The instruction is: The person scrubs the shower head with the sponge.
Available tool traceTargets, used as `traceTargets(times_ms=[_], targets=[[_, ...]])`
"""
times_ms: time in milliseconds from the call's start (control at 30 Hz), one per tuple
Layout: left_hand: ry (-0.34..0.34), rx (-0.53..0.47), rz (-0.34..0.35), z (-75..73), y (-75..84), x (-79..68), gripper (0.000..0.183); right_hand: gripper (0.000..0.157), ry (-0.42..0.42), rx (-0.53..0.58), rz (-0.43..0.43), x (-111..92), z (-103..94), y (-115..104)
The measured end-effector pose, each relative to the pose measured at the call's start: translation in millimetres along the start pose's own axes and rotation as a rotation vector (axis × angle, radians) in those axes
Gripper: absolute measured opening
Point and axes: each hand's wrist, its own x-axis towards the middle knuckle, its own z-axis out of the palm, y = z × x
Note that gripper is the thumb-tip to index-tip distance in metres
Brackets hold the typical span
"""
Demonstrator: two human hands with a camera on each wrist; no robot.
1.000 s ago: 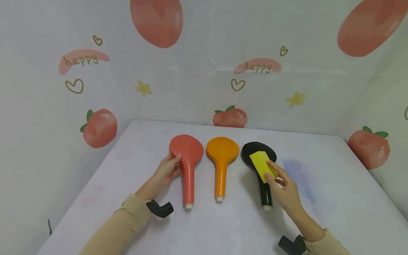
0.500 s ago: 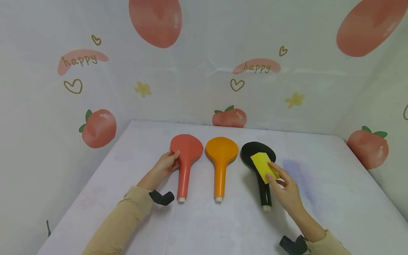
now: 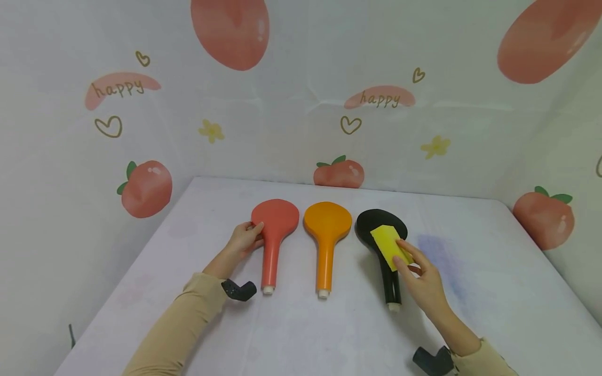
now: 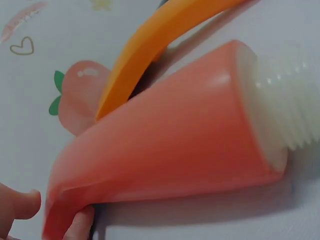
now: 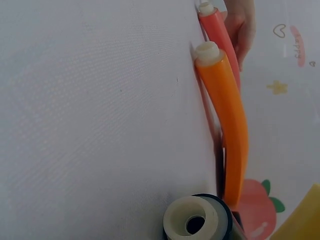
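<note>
Three handheld shower heads lie in a row with their white threaded ends toward me: a red shower head point(image 3: 276, 216), an orange shower head point(image 3: 327, 222) and a black shower head point(image 3: 376, 219). My left hand point(image 3: 243, 240) grips the red one at the left edge of its head, thumb on top. In the left wrist view its handle point(image 4: 160, 135) fills the middle, with a fingertip under the neck. My right hand point(image 3: 425, 284) pinches a yellow sponge point(image 3: 388, 245) between thumb and fingers, over the black head and its neck, hiding part of both.
The shower heads lie on a white-covered table point(image 3: 305, 339) with a bluish smudge point(image 3: 439, 261) at the right. Behind it hangs a white backdrop point(image 3: 282, 120) printed with peaches, hearts and flowers. Dark wrist devices point(image 3: 239, 290) sit at both cuffs.
The left hand has turned the red shower head slightly, its handle end swinging left and away from me. The right hand and sponge have barely moved.
</note>
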Motion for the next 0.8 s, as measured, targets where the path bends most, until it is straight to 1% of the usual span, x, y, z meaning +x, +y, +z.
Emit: traceTargets(times_ms=[67,167,267,300,333,433,467,533,600,667,700,800], targets=[[0.013,0.068,0.031,0.9,2.7,-2.8,0.061,0.04,0.001,-0.003,-0.002,-0.2,-0.1,0.4],[0.051,0.215,0.069,4.0,9.1,-10.8,0.057,0.041,0.0,-0.007,0.001,0.1,-0.2,0.9],[0.095,0.363,0.117,7.6,12.8,-17.0,0.059,0.041,-0.004,-0.01,0.009,0.3,-0.7,0.5],[0.113,0.392,0.141,9.7,14.4,-19.8,0.06,0.042,-0.009,-0.005,0.013,0.3,-1.1,-0.6],[0.131,0.411,0.169,11.8,14.9,-21.6,0.061,0.042,-0.012,-0.006,0.013,0.5,-1.3,-0.8],[0.181,0.417,0.272,21.7,18.1,-29.0,0.061,0.042,-0.016,-0.012,0.022,1.0,-1.4,-1.4],[0.177,0.404,0.312,26.4,19.9,-32.9,0.058,0.042,-0.016,-0.014,0.023,1.3,-1.3,-1.3],[0.132,0.377,0.348,36.8,23.4,-42.1,0.052,0.042,-0.013,-0.02,0.024,1.9,-0.7,-0.4],[0.052,0.365,0.346,48.1,25.6,-50.6,0.046,0.042,-0.012,-0.024,0.024,2.3,0.0,0.9],[-0.054,0.344,0.308,58.7,24.1,-56.1,0.043,0.043,-0.011,-0.024,0.019,2.5,0.8,2.8],[-0.098,0.348,0.276,63.5,21.9,-57.9,0.042,0.042,-0.011,-0.023,0.017,2.7,1.1,3.5],[-0.212,0.351,0.188,76.0,11.8,-59.2,0.041,0.042,-0.015,-0.021,0.009,3.0,1.9,4.9]])
